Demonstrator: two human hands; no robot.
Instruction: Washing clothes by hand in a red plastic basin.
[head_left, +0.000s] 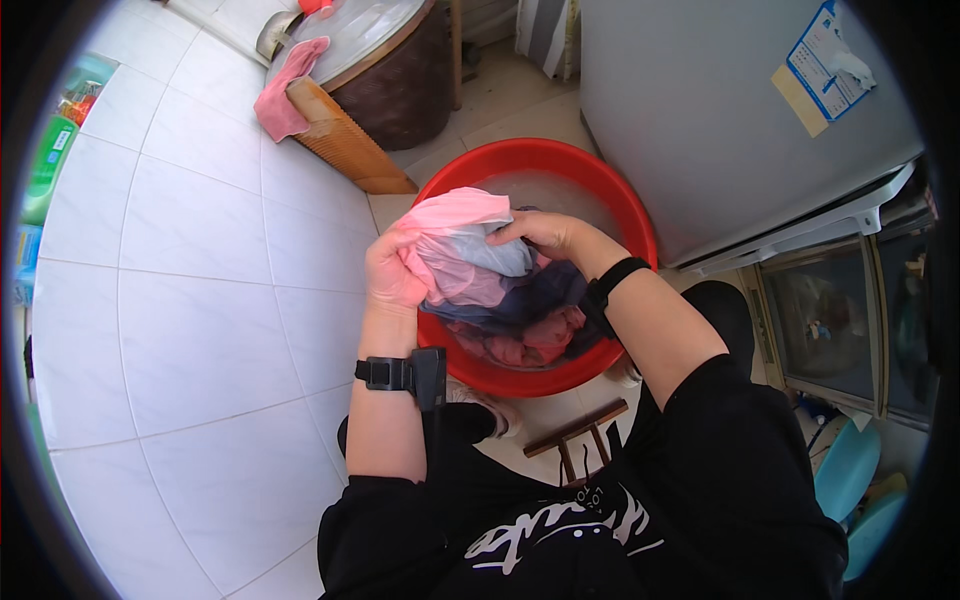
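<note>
My left hand grips the left side of a wet pink garment with a light grey-blue part. At the garment's right edge, my right hand pinches the fabric between thumb and fingers. Both hands hold it above a round red plastic basin on the floor. Inside the basin, dark blue cloth and a reddish-pink cloth lie in cloudy water.
A wooden washboard with a pink cloth over its top leans near a large brown vat. White tiled wall stands left, a grey appliance right. A small wooden stool is below the basin.
</note>
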